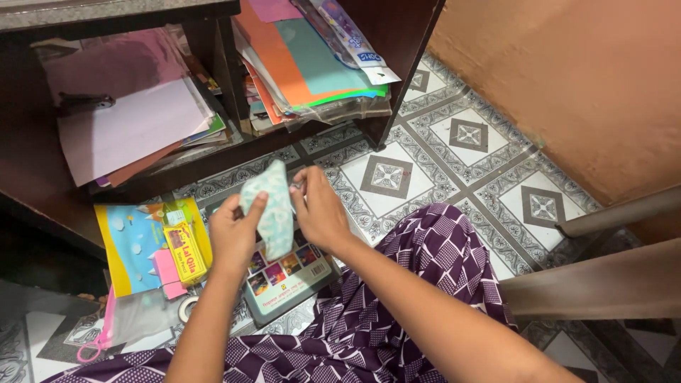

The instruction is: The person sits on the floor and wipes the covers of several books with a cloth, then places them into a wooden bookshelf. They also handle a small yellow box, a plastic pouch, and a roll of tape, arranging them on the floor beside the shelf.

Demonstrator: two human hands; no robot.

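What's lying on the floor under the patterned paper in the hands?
A dark-framed picture box lies under the patterned paper held by left hand and right hand; its top is covered.

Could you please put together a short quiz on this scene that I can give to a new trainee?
1. True or false: both hands grip the same patterned piece.
2. Which lies nearest the left hand? A) pink scissors B) yellow box C) tape roll
3. Where are the coloured paper sheets stacked?

Key
1. True: the left hand and right hand both hold the light teal patterned piece, above the floor.
2. B, on the picture book.
3. In the dark wooden shelf, above the tiled floor.
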